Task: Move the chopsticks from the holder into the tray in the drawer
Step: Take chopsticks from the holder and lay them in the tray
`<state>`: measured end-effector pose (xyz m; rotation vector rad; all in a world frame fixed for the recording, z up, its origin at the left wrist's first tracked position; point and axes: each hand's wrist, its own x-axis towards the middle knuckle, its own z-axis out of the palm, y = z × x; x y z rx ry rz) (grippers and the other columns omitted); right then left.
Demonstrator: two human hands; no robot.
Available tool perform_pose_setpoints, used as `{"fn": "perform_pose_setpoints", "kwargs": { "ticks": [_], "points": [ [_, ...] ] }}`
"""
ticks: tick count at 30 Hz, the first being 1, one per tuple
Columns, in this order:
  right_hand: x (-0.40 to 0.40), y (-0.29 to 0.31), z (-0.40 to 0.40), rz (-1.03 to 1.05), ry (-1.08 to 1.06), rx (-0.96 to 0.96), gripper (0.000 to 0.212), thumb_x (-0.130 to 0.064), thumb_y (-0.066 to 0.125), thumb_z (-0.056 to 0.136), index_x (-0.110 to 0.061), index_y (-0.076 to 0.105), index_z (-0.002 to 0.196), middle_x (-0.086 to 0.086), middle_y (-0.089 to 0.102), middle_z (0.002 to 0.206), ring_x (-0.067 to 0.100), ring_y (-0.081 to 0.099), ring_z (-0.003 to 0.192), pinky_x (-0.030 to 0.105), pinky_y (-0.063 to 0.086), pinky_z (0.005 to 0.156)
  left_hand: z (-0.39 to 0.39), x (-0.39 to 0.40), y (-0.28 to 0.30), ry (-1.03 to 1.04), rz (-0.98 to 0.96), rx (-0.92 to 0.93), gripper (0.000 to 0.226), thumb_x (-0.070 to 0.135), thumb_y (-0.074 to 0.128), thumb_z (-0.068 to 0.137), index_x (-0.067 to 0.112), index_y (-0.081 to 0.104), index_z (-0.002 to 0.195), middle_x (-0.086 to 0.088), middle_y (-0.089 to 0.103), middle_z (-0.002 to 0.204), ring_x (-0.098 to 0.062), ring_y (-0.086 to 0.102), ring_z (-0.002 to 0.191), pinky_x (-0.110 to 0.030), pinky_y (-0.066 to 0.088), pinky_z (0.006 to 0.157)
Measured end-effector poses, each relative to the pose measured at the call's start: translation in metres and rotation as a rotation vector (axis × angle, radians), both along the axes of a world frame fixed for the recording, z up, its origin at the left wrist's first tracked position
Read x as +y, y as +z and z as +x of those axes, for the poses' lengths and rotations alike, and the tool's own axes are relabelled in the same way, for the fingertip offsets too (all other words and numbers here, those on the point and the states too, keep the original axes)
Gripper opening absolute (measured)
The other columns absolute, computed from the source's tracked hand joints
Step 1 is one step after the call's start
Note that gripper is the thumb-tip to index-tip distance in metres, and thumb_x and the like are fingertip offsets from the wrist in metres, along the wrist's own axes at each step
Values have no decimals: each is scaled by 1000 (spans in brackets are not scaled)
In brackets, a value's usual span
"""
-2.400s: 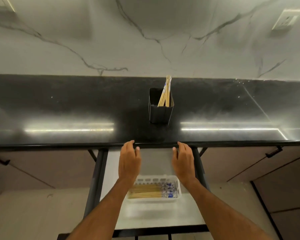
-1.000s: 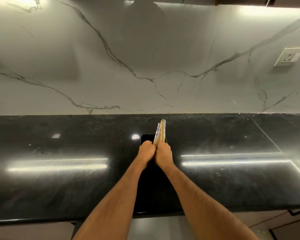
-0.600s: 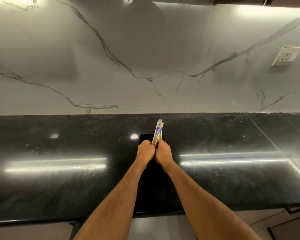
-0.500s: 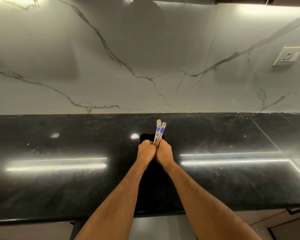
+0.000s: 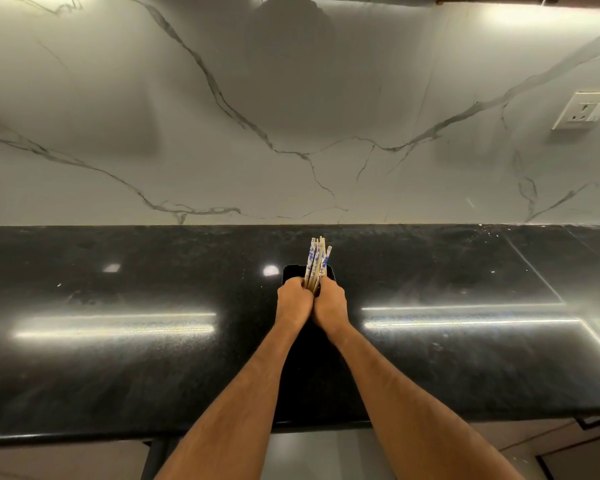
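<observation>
A bundle of wooden chopsticks (image 5: 316,261) with blue-and-white patterned tops sticks up from the black holder (image 5: 329,271) on the black countertop (image 5: 118,368). My left hand (image 5: 293,301) and my right hand (image 5: 329,303) are pressed side by side, both closed around the bundle just above the holder's rim. Most of the holder is hidden behind my hands. Only a pale strip of the open drawer (image 5: 312,452) shows under the counter edge between my forearms; the tray is out of view.
A white marble backsplash (image 5: 291,116) rises behind the counter, with a wall socket (image 5: 579,110) at the right. Cabinet fronts (image 5: 575,445) show below the counter at the lower right.
Both hands left the counter edge above the drawer and closed on the chopsticks in the holder. The view tilted up. In the last half second the bundle turned slightly and its tops spread a little.
</observation>
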<state>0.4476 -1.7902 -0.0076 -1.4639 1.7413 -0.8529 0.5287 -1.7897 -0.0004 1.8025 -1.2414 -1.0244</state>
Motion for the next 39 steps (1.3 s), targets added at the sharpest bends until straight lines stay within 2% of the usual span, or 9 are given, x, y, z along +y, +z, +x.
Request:
{"fn": "perform_pose_setpoints", "kwargs": {
  "ticks": [3, 8, 11, 16, 21, 28, 32, 35, 39],
  "points": [
    [0, -1, 0, -9, -10, 4, 20, -16, 52, 101, -8, 67, 113, 6, 71, 107, 10, 62, 86, 17, 45, 61, 0, 0, -2, -8, -10, -16, 23, 9, 51, 98, 12, 70, 112, 0, 68, 98, -8, 63, 83, -20, 49, 65],
    [-1, -2, 1, -17, -9, 90, 16, -15, 54, 101, -6, 66, 106, 7, 71, 106, 9, 58, 81, 12, 36, 52, 1, 0, -3, -12, -28, -90, 21, 6, 52, 97, 8, 71, 106, -6, 71, 99, -13, 66, 83, -24, 53, 67],
    [-2, -2, 2, -9, -16, 93, 16, -15, 53, 100, -5, 65, 104, 10, 72, 103, 14, 59, 78, 18, 37, 52, 2, -1, -5, -3, -56, -106, 24, 2, 53, 94, 7, 74, 103, -5, 70, 96, -3, 57, 70, -13, 41, 57],
    [1, 2, 3, -7, -17, 53, 17, -15, 53, 100, -7, 64, 110, 7, 71, 104, 10, 57, 76, 18, 38, 56, 3, 2, -3, -10, -81, -89, 29, -1, 51, 94, 6, 75, 109, -10, 74, 103, -13, 64, 89, -23, 49, 78],
    [3, 3, 4, -21, -5, 105, 11, -12, 50, 101, -9, 61, 99, 4, 67, 99, 13, 58, 79, 22, 39, 58, 3, 2, -5, -1, -106, -52, 29, -2, 51, 95, 8, 74, 108, 0, 72, 95, -1, 61, 77, -10, 46, 65],
    [3, 6, 4, -12, -9, 128, 5, -10, 57, 98, -9, 62, 97, 7, 70, 100, 15, 59, 80, 21, 42, 59, 3, 4, -4, 26, -117, 27, 33, -6, 49, 91, 11, 77, 101, 3, 73, 87, -4, 67, 80, -6, 48, 59],
    [6, 7, 5, -47, -37, 114, 5, -9, 62, 94, -10, 64, 98, 4, 71, 98, 12, 58, 76, 11, 33, 50, 3, 7, -2, 49, -131, 118, 39, -9, 48, 88, 12, 78, 101, 0, 76, 91, -9, 71, 87, -14, 55, 71],
    [7, 11, 5, -86, -46, 80, 10, -11, 66, 93, -9, 69, 102, 3, 73, 96, 17, 69, 86, 16, 41, 61, 3, 8, 0, 55, -171, 140, 43, -12, 48, 86, 13, 78, 103, 1, 76, 92, -7, 71, 88, -17, 58, 76],
    [5, 24, 4, -137, -47, 33, 15, -15, 68, 93, -8, 71, 107, 2, 73, 98, 19, 70, 91, 21, 50, 69, 6, 8, 5, 82, -221, 183, 31, -3, 55, 95, 16, 74, 110, 13, 70, 87, 2, 66, 80, -5, 50, 61]
  ]
}}
